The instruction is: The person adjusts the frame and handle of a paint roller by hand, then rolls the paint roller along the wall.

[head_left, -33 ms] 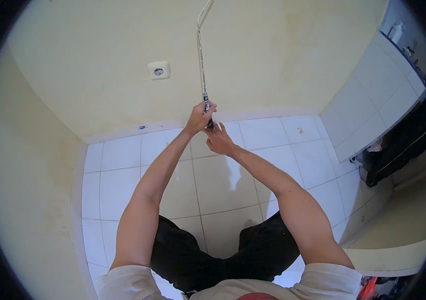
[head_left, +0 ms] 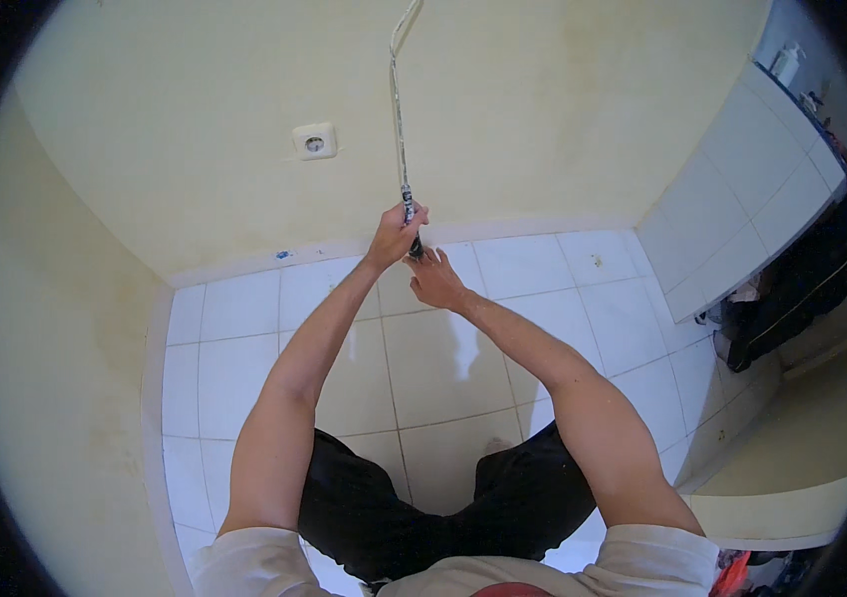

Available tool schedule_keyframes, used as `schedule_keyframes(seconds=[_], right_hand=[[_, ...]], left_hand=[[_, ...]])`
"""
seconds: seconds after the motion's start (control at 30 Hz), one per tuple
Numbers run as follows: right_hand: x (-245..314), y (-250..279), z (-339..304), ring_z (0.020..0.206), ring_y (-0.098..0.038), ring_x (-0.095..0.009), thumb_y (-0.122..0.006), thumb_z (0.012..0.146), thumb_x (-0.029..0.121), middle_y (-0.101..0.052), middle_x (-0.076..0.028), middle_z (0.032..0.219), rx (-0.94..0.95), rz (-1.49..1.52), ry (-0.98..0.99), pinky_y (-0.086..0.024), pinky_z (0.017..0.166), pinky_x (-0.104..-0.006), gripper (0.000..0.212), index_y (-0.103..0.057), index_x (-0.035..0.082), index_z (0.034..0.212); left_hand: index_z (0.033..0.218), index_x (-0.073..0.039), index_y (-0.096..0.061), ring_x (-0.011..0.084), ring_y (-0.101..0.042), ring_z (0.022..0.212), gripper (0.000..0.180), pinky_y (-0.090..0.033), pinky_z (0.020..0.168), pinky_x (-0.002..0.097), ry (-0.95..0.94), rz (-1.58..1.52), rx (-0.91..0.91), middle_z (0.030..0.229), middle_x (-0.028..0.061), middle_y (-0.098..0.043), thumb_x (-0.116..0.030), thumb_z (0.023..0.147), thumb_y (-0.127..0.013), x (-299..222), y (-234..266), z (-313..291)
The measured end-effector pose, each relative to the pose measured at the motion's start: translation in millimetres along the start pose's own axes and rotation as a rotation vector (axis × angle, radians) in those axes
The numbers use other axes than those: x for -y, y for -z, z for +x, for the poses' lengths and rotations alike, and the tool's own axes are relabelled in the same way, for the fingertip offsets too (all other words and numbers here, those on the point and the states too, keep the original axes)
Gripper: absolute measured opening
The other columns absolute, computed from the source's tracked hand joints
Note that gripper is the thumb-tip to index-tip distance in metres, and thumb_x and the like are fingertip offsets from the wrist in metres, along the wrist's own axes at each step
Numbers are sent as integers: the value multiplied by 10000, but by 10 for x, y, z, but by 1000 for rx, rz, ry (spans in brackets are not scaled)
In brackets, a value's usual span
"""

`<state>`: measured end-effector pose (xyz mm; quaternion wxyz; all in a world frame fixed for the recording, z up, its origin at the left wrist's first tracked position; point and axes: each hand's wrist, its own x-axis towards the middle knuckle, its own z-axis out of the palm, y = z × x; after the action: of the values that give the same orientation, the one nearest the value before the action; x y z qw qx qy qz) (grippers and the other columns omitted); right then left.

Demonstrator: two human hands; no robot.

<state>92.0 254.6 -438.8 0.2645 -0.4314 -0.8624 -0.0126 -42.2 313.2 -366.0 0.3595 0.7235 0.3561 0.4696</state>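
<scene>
A long thin rod with a bend near the top and a black grip, spattered with white, looks like a paint roller (head_left: 401,119). Its far end runs out past the upper edge of the head view, so the roller end is hidden. My left hand (head_left: 396,237) is closed around the grip, thumb to the right. Just below and to the right, my right hand (head_left: 436,281) has its fingers curled at the grip's lower end. The rod stands in front of a pale yellow wall (head_left: 513,119).
A white socket (head_left: 315,141) is on the wall, left of the rod. White tiles (head_left: 443,368) cover the floor. To the right, a tiled counter (head_left: 742,199) carries a pump bottle (head_left: 787,66), and dark clothing (head_left: 792,289) hangs beside it.
The rod and its grip have shifted very slightly to the left. Both hands stay on the grip in almost the same place.
</scene>
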Motion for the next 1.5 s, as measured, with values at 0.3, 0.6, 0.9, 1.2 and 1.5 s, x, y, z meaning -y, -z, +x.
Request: schedule_keyframes(seconds=[0.3, 0.6, 0.9, 1.2, 1.5], right_hand=[[-200, 168, 163, 818, -665, -243, -567, 868, 171, -667, -153, 921, 309, 1415, -873, -549, 691, -377, 304, -549, -9, 1113], [111, 264, 314, 812, -656, -208, -585, 871, 179, -629, -117, 964, 168, 1395, -580, -560, 662, -353, 294, -500, 14, 1098], [48, 239, 354, 617, -584, -144, -577, 909, 232, -554, -42, 704, 61, 1340, -721, -510, 530, -304, 196, -532, 48, 857], [56, 242, 357, 522, -506, -118, -518, 932, 181, -513, -24, 639, -208, 1406, -607, -433, 456, -280, 186, -529, 52, 798], [141, 306, 316, 650, -575, -142, -520, 861, 222, -578, -50, 766, -63, 1451, -594, -458, 482, -279, 194, -539, 58, 964]], left_hand=[[878, -16, -573, 76, -466, 629, 268, -406, 597, 260, -60, -148, -261, 696, 12, -567, -269, 962, -550, -95, 111, 136], [771, -26, -593, 73, -443, 576, 346, -380, 544, 260, 121, 14, -101, 625, -10, -507, -313, 959, -548, -120, 141, 46], [802, -22, -571, 101, -530, 637, 351, -472, 630, 255, 192, -300, 132, 692, 17, -551, -322, 978, -523, -18, -44, 43], [1007, -59, -475, 104, -501, 624, 322, -446, 560, 231, 24, -699, -109, 729, 1, -459, -372, 1014, -401, -321, -276, 18], [951, -70, -482, 24, -344, 562, 314, -290, 460, 177, -27, -634, -229, 676, -48, -349, -367, 1018, -402, -373, -146, 49]])
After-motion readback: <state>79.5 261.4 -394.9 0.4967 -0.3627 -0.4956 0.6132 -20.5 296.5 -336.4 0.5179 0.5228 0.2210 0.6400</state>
